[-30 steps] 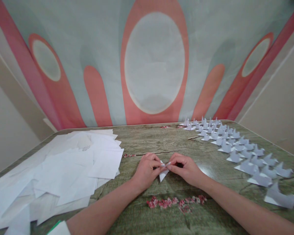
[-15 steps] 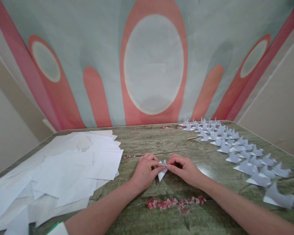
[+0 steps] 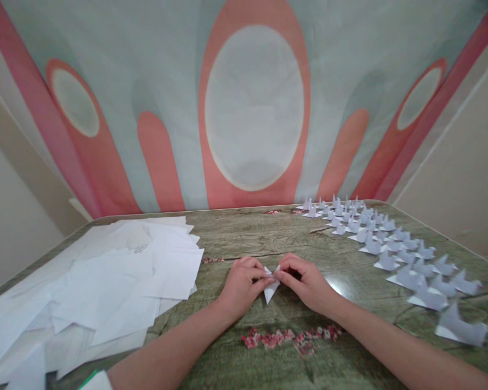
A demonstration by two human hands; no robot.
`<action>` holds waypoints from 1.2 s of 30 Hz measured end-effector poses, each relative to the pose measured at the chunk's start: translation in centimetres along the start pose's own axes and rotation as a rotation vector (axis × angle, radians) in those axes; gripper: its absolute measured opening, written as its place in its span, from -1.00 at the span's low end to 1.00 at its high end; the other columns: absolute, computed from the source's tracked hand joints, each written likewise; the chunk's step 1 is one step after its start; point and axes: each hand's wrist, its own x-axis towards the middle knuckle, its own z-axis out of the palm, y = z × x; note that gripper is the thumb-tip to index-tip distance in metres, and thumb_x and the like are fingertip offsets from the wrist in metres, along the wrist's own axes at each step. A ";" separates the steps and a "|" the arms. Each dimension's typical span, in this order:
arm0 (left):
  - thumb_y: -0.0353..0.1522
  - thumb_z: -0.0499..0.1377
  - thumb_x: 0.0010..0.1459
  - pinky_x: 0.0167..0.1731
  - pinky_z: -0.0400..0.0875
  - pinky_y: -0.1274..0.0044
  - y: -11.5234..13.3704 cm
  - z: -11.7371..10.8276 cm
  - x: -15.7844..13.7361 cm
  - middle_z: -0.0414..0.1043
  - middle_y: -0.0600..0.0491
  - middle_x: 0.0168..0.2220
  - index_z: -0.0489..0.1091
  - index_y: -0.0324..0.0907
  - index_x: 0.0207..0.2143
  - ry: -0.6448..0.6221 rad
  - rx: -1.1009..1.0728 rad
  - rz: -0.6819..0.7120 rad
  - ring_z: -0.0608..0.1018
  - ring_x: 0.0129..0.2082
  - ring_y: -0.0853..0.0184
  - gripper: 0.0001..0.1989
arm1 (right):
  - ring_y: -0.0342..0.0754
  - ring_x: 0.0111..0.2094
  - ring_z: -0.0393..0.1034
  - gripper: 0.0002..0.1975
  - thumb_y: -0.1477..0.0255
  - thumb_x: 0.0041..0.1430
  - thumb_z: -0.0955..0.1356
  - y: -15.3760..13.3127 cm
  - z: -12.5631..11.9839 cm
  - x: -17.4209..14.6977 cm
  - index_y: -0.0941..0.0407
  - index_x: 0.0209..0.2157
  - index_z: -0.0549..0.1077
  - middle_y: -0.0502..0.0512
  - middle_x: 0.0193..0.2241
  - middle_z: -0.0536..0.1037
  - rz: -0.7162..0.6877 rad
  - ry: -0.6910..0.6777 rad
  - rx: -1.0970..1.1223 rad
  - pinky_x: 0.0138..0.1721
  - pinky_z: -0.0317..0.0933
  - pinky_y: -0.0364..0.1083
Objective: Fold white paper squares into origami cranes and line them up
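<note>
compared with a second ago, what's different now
The right hand has shifted its fingertips slightly, too little to tell which way; a pointed flap of the paper now shows beside them. The left hand still pinches the paper. Birds and sheets stayed put.

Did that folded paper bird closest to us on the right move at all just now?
No. The nearest paper bird keeps its place relative to the printed flowers on the table; both only shift slightly leftward together in the picture.

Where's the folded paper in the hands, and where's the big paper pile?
Folded paper (image 3: 271, 292), head view: its lower flap.
Paper pile (image 3: 106, 287), head view: a white sheet on top.
</note>
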 end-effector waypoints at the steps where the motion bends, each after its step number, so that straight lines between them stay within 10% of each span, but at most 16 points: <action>1: -0.27 0.18 0.09 -0.27 0.17 0.50 0.0 0.0 0.0 0.38 0.11 -0.44 0.51 -0.09 -0.45 0.005 -0.015 -0.004 0.38 -0.32 0.34 -0.86 | -0.12 -0.37 0.27 -0.85 0.39 0.16 0.28 0.0 0.0 0.0 0.12 -0.47 0.37 0.02 -0.44 0.36 -0.002 0.002 -0.004 -0.30 0.16 -0.12; 36: -0.29 0.17 0.10 -0.27 0.16 0.50 0.3 -0.3 0.0 0.33 0.10 -0.45 0.46 -0.15 -0.49 0.120 -0.017 -0.010 0.36 -0.33 0.34 -0.83 | -0.12 -0.40 0.30 -0.83 0.33 0.13 0.29 0.0 -0.5 0.2 0.14 -0.37 0.43 0.02 -0.44 0.43 0.137 -0.074 0.089 -0.35 0.17 -0.15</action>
